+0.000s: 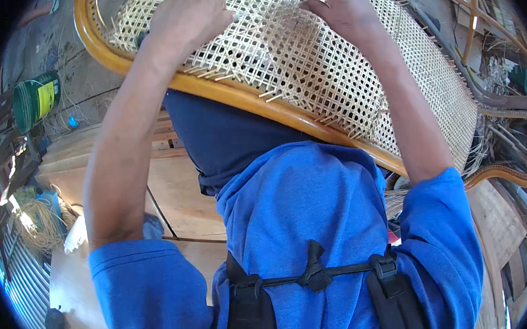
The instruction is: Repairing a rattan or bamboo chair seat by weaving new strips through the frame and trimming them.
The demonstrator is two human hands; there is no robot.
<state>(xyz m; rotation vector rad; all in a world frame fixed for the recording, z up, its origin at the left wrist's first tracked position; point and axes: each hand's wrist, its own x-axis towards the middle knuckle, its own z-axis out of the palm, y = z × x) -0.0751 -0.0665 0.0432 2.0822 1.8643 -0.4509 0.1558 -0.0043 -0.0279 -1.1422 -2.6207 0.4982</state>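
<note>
A woven cane panel (330, 66) with an open lattice fills a curved, varnished wooden chair frame (252, 97) that tilts across my lap. My left hand (193, 18) rests on the upper left of the weave, fingers curled over a thin cane strand (264, 10). My right hand (340, 4) sits on the weave to its right, fingers bent down and pinching the same strand; a ring shows on one finger. Short cane pegs stick out along the frame's near edge.
A green can (35, 99) stands at the left on wooden planks (179, 196). Loose cane strands (36, 222) lie at the lower left. More rattan frames (500, 102) are stacked at the right. My blue shirt and a black chest harness (312, 275) fill the lower middle.
</note>
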